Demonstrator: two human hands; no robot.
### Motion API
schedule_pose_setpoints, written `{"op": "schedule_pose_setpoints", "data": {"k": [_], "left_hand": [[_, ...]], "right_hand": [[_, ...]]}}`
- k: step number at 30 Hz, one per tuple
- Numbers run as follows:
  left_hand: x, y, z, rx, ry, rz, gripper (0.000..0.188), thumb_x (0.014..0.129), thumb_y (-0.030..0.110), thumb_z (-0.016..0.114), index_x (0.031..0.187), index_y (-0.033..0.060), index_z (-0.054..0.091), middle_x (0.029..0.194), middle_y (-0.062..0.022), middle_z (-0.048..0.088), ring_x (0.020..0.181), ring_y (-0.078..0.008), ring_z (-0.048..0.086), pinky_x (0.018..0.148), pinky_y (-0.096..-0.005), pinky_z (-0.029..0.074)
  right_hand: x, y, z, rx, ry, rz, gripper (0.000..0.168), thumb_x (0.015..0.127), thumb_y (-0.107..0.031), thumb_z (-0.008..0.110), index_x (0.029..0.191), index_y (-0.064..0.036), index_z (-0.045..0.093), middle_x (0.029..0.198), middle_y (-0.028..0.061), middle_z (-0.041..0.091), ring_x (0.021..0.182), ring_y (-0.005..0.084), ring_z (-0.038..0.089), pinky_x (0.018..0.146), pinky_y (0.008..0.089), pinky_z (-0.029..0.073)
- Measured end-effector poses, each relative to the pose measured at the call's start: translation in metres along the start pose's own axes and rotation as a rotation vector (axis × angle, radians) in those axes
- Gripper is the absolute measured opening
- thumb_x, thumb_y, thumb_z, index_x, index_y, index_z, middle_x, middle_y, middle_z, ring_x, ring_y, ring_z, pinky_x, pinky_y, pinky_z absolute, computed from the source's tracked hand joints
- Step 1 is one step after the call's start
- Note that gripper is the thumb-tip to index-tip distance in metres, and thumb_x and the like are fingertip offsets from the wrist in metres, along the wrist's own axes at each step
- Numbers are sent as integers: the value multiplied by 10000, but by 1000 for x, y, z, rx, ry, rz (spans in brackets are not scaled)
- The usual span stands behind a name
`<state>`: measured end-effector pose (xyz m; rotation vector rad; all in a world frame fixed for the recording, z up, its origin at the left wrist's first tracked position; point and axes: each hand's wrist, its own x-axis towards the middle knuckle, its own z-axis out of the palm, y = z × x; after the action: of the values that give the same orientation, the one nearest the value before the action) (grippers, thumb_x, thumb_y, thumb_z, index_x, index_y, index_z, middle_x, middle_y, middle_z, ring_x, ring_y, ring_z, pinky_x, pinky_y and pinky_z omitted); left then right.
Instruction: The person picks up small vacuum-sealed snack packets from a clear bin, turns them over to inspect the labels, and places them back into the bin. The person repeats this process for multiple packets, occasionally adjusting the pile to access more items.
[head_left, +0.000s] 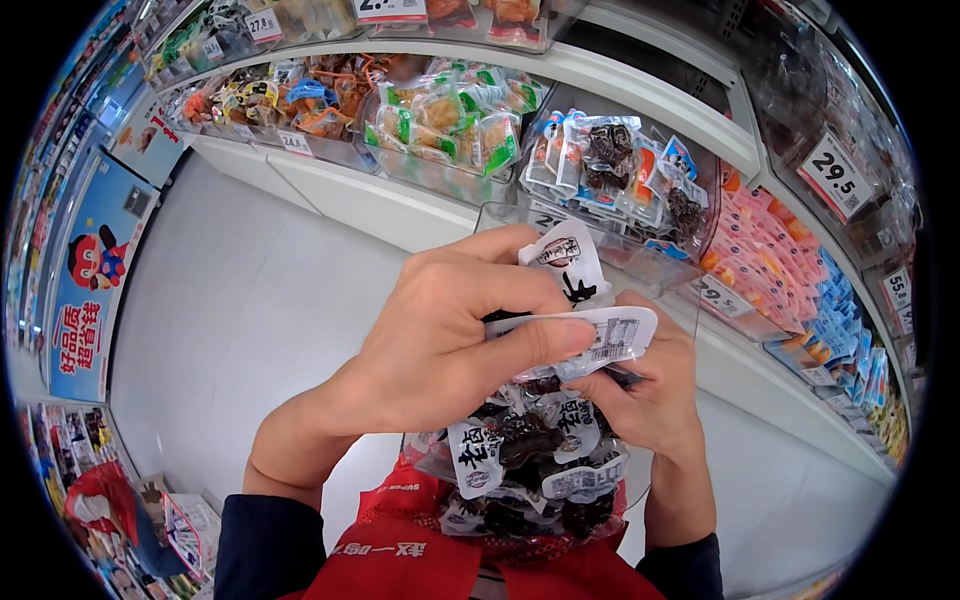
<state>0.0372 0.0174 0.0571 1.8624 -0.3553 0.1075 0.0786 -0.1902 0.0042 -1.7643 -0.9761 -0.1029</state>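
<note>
My left hand pinches small vacuum-sealed snack packets with white printed labels between thumb and fingers. Close against them is my right hand, its thumb and fingers closed around the packets' lower right side. How many packets each hand grips is hidden. Below both hands, a heap of similar packets with dark brown contents lies in front of my red apron. Clear plastic shows at the heap's left side, apparently a container, mostly covered.
Ahead, a white shelf carries clear bins of packaged snacks: green-and-white packets, mixed dark-food packets and pink packets. Price cards line the edges. At lower left, a person in red is beside a basket.
</note>
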Motion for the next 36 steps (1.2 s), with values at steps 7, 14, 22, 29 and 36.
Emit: {"op": "schedule_pose_setpoints", "data": {"k": [7,14,22,29,36], "left_hand": [[-1,13,-1,8,-14,-73,129,816,100,769,803,-14,710,870,-106,596,741,-167,545,626,-293,408],[-6,24,0,81,-10,-17,127,799,86,784,802,-19,712,924,-119,624,774,-173,583,664,-290,433],[-8,21,1,115,-7,12,123,779,94,795,805,-3,725,844,-120,637,770,-199,591,672,-306,441],[-9,25,4,154,16,74,115,769,116,804,795,26,736,803,-102,621,702,-186,565,603,-298,408],[-11,32,7,260,41,180,114,764,125,807,797,38,741,753,-87,580,606,-175,532,527,-285,371]], "right_hand": [[2,-4,0,1,48,-38,259,592,-6,798,839,-48,730,784,59,657,675,257,575,602,377,456],[3,-8,0,-66,92,-109,218,583,55,737,775,-35,684,728,47,612,667,248,574,539,354,437],[2,-5,4,-94,128,-145,133,640,40,725,741,-17,660,686,41,580,633,223,539,532,340,402],[1,-7,2,-102,114,-150,248,581,47,660,802,-53,713,755,21,650,685,223,578,562,339,468],[-2,-5,5,-70,153,-159,223,616,-26,654,821,-62,734,783,16,675,696,231,578,587,343,484]]}}
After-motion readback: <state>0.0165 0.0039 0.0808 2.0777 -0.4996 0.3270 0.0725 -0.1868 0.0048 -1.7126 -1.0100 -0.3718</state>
